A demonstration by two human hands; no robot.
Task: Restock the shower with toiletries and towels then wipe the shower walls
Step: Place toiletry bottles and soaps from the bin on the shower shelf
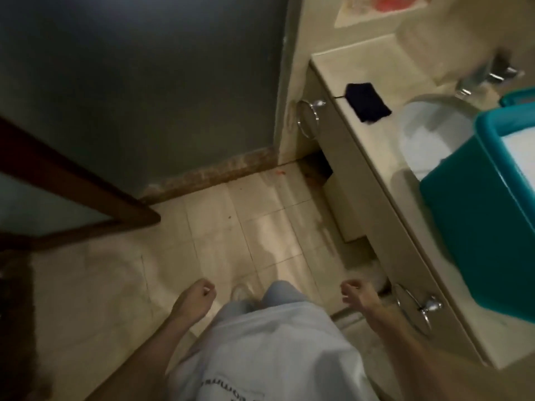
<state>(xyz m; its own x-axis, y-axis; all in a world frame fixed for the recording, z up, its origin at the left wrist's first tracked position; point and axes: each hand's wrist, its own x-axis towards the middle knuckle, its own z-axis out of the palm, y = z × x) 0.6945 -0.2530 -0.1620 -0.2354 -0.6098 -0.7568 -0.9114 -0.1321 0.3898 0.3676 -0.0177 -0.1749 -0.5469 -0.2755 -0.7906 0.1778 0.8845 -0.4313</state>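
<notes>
Hands hang loosely curled, holding nothing: left hand point(199, 296) and right hand point(354, 293), the right one nearer the desk point(373, 68). On the desk a teal basket point(477, 227) overlaps the sink point(428, 131), cut off at the frame edge, its pale contents too blurred to name. Farther along the desk lies a black cloth point(367, 102).

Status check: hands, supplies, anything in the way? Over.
Left hand and right hand empty, fingers loosely curled. Teal bin on counter over sink, untouched. Wood-framed door juts in at left.
</notes>
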